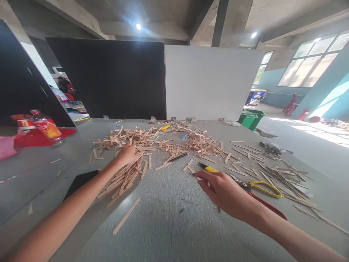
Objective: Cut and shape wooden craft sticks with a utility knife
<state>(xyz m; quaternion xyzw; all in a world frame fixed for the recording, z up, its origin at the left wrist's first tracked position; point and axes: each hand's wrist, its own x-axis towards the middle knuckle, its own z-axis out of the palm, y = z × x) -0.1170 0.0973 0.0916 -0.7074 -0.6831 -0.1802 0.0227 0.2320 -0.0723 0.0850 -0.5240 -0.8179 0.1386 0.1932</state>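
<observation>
My left hand (127,154) reaches into a heap of flat wooden craft sticks (120,185). Its thumb and forefinger look apart and touch the sticks; the other fingers are hidden. Low over the grey tabletop (163,222), my right hand (218,187) has its fingers drawn together in a pinch. Whatever sits between those fingertips is too small to make out. Just beyond it lies a black-and-yellow tool (208,168), partly covered by the hand. Cutting pliers (247,185) with yellow and red handles lie beside the right hand, partly behind it. A single stick (126,216) lies nearer me.
Scattered sticks spread across the back, with a yellow cutter (165,127) and a dark pen (180,157) among them. Thin strips (289,182) lie at right. A bottle (46,125) stands at left. Black (117,80) and white panels (209,83) border the far edge.
</observation>
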